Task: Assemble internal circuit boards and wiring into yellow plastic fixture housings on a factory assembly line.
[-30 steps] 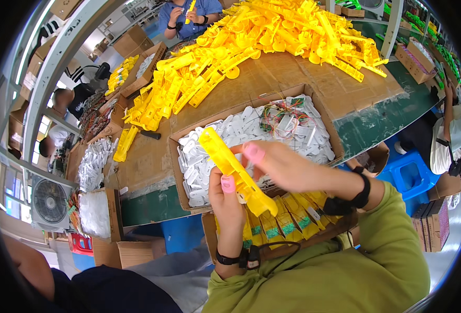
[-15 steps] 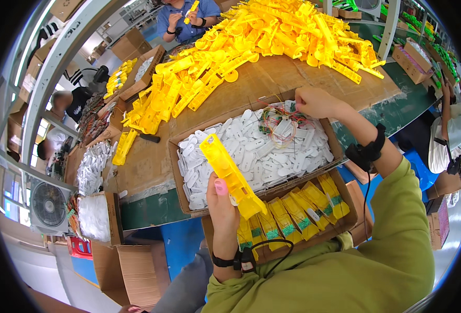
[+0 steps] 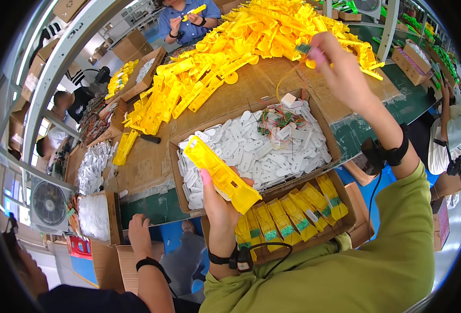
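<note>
My left hand (image 3: pixel 216 202) is closed around a long yellow plastic housing (image 3: pixel 224 176), its hollow side showing, held tilted over the front of a cardboard box (image 3: pixel 326 127) of white plastic pieces (image 3: pixel 248 151). Raised at the right, my right hand (image 3: pixel 341 73) pinches a small green circuit board (image 3: pixel 303 48). Thin wires hang from the board toward the box, where a small white block (image 3: pixel 289 99) is near its far edge. A tangle of coloured wires and boards (image 3: pixel 280 121) lies on the white pieces.
Behind the box rises a heap of yellow housings (image 3: pixel 272 34). A lower carton (image 3: pixel 349 204) in front holds several yellow housings with green boards. A co-worker's hand (image 3: pixel 140 235) reaches in at the lower left. Another person (image 3: pixel 187 23) works across the table.
My right hand has lifted up and away from the wire tangle with a circuit board. My left hand and the housing have shifted slightly left. A co-worker's arm has come in at lower left.
</note>
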Available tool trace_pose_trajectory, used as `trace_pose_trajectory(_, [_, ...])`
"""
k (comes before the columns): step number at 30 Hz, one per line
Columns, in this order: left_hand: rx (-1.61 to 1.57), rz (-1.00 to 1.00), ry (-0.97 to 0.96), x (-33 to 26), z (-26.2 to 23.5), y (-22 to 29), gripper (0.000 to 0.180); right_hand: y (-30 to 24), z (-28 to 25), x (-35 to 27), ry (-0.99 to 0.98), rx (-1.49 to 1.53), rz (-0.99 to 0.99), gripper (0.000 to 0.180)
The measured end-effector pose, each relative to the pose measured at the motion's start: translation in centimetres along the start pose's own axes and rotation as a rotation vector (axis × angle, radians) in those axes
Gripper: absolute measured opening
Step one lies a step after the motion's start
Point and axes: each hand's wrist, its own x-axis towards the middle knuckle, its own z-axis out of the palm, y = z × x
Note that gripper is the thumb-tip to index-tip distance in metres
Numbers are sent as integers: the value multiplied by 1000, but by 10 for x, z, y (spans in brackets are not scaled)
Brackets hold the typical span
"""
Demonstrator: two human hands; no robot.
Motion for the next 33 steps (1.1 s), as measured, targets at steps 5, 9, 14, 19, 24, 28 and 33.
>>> trace_pose_trajectory(5, [19, 53, -165, 0, 1, 6, 49, -33, -6, -27, -211, 292, -38, 9])
trace_pose_trajectory(9, [106, 127, -326, -11, 32, 21, 39, -53, -18, -45, -150, 228, -388, 11])
trace_pose_trajectory(14, [411, 365, -357, -35, 74, 34, 34, -73, -35, -62, -264, 303, -572, 23])
trace_pose_trajectory(19, [397, 396, -350, -48, 79, 25, 29, -78, -38, -73, -322, 449, -507, 18])
trace_pose_trajectory(24, [399, 518, -431, -40, 74, 21, 30, -78, -29, -80, -370, 694, -243, 12])
trace_pose_trajectory(28, [460, 565, -476, -36, 74, 19, 32, -80, -24, -91, -295, 751, -195, 21])
trace_pose_trajectory(33, [487, 681, -418, -38, 75, 15, 34, -86, -25, -94, -190, 771, -146, 24])
